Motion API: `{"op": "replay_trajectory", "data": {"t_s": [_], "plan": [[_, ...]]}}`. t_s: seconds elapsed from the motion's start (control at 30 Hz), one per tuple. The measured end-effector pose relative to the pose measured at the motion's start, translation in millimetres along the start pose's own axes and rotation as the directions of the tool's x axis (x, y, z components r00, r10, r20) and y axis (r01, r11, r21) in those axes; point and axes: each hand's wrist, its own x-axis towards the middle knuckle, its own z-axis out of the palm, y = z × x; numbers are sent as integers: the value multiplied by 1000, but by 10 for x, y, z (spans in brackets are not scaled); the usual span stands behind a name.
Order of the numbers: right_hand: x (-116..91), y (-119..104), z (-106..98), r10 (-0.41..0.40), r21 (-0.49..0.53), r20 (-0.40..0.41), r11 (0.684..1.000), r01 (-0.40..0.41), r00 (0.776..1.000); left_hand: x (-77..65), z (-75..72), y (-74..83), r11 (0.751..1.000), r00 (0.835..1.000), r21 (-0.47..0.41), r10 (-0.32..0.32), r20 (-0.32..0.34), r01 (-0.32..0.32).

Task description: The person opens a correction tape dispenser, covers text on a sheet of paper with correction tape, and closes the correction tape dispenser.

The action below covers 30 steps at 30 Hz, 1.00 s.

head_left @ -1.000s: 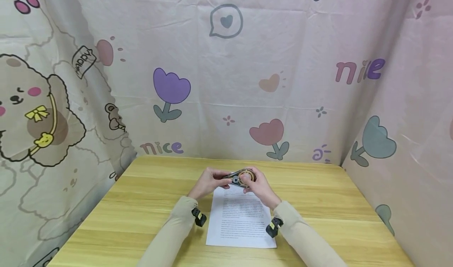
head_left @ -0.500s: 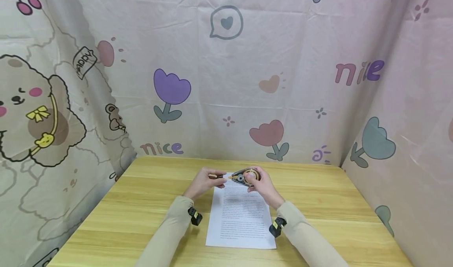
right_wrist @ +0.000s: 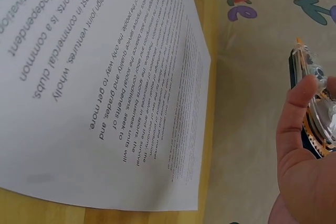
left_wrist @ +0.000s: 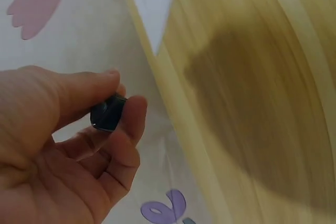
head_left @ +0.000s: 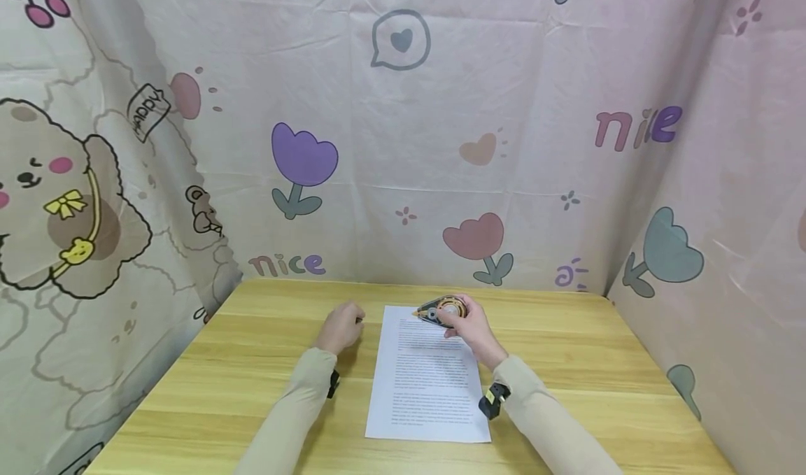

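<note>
My right hand (head_left: pixel 474 329) grips a correction tape (head_left: pixel 432 313) by its rounded end, thumb on its clear side, above the top right part of a printed sheet (head_left: pixel 434 391). The orange tip points left and is uncovered; gears show through the clear case in the right wrist view. To the left of the sheet, my left hand (head_left: pixel 340 329) pinches a small dark cap (left_wrist: pixel 108 113) between thumb and fingers, over the table. Most of the cap is hidden by the fingers in the head view.
The sheet lies flat on a wooden table (head_left: pixel 567 363), its text running toward the front edge. Patterned cloth (head_left: pixel 390 146) hangs behind the table and at both sides. Each wrist wears a small black camera (head_left: pixel 494 399).
Both hands were together on the correction tape; the cap has come off its tip. My left hand has moved left and turned over with the cap, the right slightly right with the correction tape.
</note>
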Motion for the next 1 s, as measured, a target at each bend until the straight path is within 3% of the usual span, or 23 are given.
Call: {"op": "replay_trajectory", "data": {"t_s": [0.23, 0.47, 0.67, 1.0], "plan": [[11, 25, -15, -2, -69, 14, 998, 3, 1000, -4, -26, -194, 994, 999, 95, -48, -12, 49], [13, 48, -10, 13, -168, -6, 986, -14, 1000, -31, -10, -352, 987, 995, 126, -101, 17, 98], [42, 28, -9, 27, -250, -7, 968, -28, 1000, -55, -12, -383, 987, 993, 117, -112, 35, 107], [188, 56, 10, -9, -283, 49, 959, 22, 999, -62, 2, -407, 985, 990, 124, -130, 48, 123]]}}
